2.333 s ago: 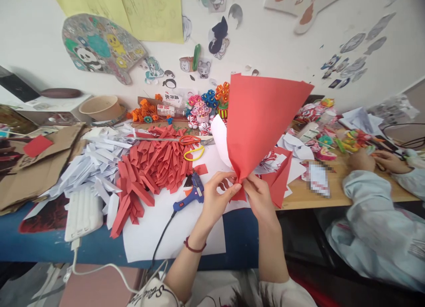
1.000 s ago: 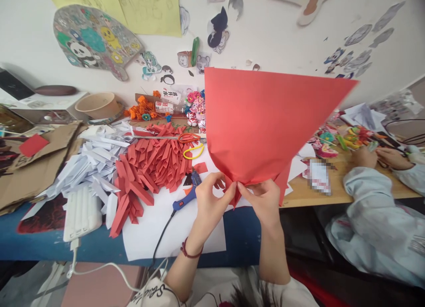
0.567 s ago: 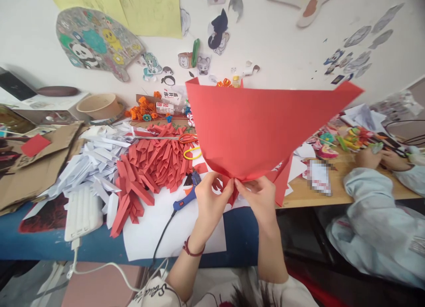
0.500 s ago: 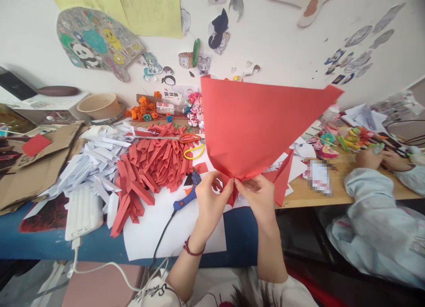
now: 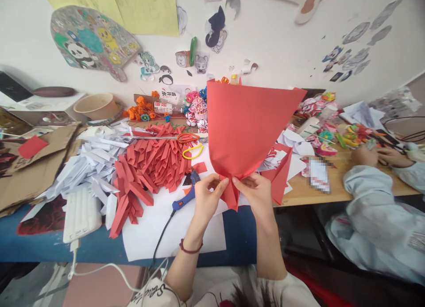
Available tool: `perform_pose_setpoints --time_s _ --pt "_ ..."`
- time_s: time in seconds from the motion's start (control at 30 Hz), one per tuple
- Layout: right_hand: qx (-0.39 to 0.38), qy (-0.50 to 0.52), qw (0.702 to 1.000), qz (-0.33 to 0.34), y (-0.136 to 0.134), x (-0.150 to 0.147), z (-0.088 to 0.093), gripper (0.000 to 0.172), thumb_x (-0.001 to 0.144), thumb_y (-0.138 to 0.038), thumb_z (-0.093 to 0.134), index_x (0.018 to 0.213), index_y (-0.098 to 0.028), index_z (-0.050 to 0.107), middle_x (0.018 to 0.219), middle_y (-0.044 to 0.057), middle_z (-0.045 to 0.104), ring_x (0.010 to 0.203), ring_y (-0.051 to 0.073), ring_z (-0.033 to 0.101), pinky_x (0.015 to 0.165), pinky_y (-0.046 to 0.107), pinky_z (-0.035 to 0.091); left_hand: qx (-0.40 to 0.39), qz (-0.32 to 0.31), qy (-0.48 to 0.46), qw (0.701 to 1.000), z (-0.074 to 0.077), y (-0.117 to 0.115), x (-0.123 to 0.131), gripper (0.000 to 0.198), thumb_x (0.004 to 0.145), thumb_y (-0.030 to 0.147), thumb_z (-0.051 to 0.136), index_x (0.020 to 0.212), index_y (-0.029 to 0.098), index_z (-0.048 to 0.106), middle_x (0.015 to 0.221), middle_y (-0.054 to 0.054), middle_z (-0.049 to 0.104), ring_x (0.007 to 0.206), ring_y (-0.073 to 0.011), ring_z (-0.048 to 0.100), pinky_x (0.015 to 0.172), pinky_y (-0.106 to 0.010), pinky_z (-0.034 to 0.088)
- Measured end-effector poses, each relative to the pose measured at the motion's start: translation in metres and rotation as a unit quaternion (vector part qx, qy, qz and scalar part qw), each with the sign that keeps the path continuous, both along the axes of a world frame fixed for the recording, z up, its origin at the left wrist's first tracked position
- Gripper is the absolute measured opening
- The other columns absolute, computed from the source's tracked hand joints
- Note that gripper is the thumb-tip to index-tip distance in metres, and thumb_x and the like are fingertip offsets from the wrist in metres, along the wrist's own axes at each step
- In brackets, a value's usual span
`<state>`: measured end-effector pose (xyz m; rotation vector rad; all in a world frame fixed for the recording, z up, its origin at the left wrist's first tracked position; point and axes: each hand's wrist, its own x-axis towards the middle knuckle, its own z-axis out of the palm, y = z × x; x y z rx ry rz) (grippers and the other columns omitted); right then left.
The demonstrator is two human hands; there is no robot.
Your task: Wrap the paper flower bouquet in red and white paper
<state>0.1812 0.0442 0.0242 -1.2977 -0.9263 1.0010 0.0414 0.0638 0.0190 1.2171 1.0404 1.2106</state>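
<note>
At nine o'clock the brown cardboard sheets (image 5: 36, 165) run off the left edge, so their full extent cannot be seen. The pile of folded white paper strips (image 5: 89, 161) partly overlaps the pile of folded red paper strips (image 5: 156, 159) beside it. The blue hot-glue gun (image 5: 186, 196) lies on the blue tabletop (image 5: 239, 236), its cord dropping out of sight over the near edge toward six o'clock. The left hand (image 5: 206, 201) pinches the gathered bottom of the large red paper sheet (image 5: 245, 125) from its nine o'clock side, and the right hand (image 5: 255, 194) grips the same spot from three o'clock, fingertips nearly meeting. The sheet stands upright at the centre, above the tabletop's near part. It is curled into a cone, wide and flat-topped at twelve o'clock, narrowing to a creased, pleated tail at six. It hides most of the coloured paper flowers (image 5: 197, 101) behind it. A small patch at three o'clock is too blurred to read. Another person's pale blue sleeve (image 5: 368, 201) is cut off by the right edge.
</note>
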Motion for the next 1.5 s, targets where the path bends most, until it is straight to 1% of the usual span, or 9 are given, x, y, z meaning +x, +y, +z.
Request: perform_pose_setpoints --time_s 0.13,0.27,0.33,0.57,0.77,0.87,1.03,1.2,1.5 --pt "-0.006 0.003 1.000 0.013 -0.001 0.005 -0.001 0.023 0.073 -0.034 0.084 0.088 -0.019 0.074 0.090 0.007 0.077 0.086 0.023 0.073 0.081 0.035 0.058 0.003 0.027 0.015 1.000 -0.003 0.000 0.000 0.026 0.082 0.040 0.073 0.077 0.015 0.071 0.069 -0.002 0.067 0.063 -0.0119 0.055 0.063 -0.025 0.044" --pt "-0.018 0.082 0.988 0.128 0.001 0.019 0.000 0.021 0.078 -0.034 0.081 0.094 -0.021 0.078 0.098 0.007 0.077 0.092 0.023 0.072 0.085 0.034 0.057 -0.012 0.015 -0.039 0.999 -0.007 0.001 0.000 0.025 0.082 0.039 0.073 0.074 0.015 0.069 0.071 -0.002 0.065 0.066 -0.0124 0.055 0.065 -0.025 0.045" --pt "-0.032 0.119 0.979 0.160 0.003 0.025 -0.004 0.020 0.077 -0.035 0.082 0.091 -0.021 0.079 0.092 0.007 0.077 0.085 0.021 0.072 0.080 0.033 0.057 -0.017 0.009 -0.053 0.998 -0.008 0.002 0.000 0.025 0.082 0.038 0.073 0.073 0.015 0.068 0.071 -0.002 0.064 0.066 -0.0121 0.054 0.065 -0.025 0.045" --pt "-0.019 0.132 0.983 0.124 0.006 0.024 -0.016 0.016 0.070 -0.034 0.087 0.077 -0.021 0.079 0.074 0.004 0.074 0.065 0.016 0.066 0.063 0.028 0.053 0.003 0.009 -0.011 1.000 -0.004 0.000 -0.002 0.025 0.083 0.038 0.073 0.073 0.015 0.069 0.064 0.000 0.060 0.061 -0.0105 0.051 0.061 -0.024 0.042" --pt "-0.017 0.101 0.986 0.130 0.008 0.022 -0.002 0.019 0.066 -0.034 0.089 0.075 -0.020 0.079 0.067 0.004 0.072 0.056 0.014 0.060 0.054 0.027 0.048 0.014 0.035 -0.039 0.999 -0.002 -0.002 -0.005 0.022 0.080 0.038 0.076 0.086 0.017 0.073 0.084 -0.006 0.073 0.081 -0.0189 0.066 0.076 -0.030 0.053" --pt "-0.013 0.080 0.989 0.122 0.009 0.019 0.004 0.020 0.066 -0.036 0.088 0.069 -0.019 0.077 0.062 0.003 0.070 0.051 0.013 0.057 0.050 0.027 0.047 -0.015 0.012 -0.040 0.999 -0.001 -0.003 -0.006 0.027 0.080 0.043 0.075 0.086 0.016 0.071 0.076 -0.004 0.070 0.072 -0.0167 0.064 0.070 -0.029 0.052" --pt "-0.011 0.040 0.994 0.104 0.006 0.016 0.006 0.021 0.066 -0.036 0.088 0.071 -0.019 0.077 0.062 0.002 0.069 0.053 0.013 0.058 0.053 0.027 0.050 0.003 0.052 0.069 0.996 0.005 -0.004 -0.003 0.032 0.080 0.047 0.074 0.074 0.017 0.065 0.067 -0.001 0.063 0.060 -0.0115 0.055 0.060 -0.025 0.045" --pt "-0.011 0.025 0.993 0.114 0.003 0.017 0.007 0.023 0.070 -0.037 0.086 0.085 -0.021 0.080 0.078 0.005 0.075 0.068 0.017 0.066 0.060 0.028 0.053 0.003 0.072 0.138 0.988 0.008 -0.005 -0.001 0.031 0.081 0.047 0.071 0.076 0.017 0.068 0.063 0.000 0.061 0.057 -0.0118 0.051 0.057 -0.026 0.042" --pt "0.013 0.024 0.991 0.130 0.007 0.019 0.004 0.023 0.068 -0.038 0.087 0.082 -0.021 0.079 0.075 0.005 0.074 0.070 0.022 0.067 0.063 0.034 0.055 -0.012 0.032 0.117 0.992 0.013 -0.004 -0.007 0.030 0.080 0.046 0.071 0.075 0.016 0.069 0.063 -0.001 0.063 0.056 -0.0119 0.052 0.057 -0.025 0.041"
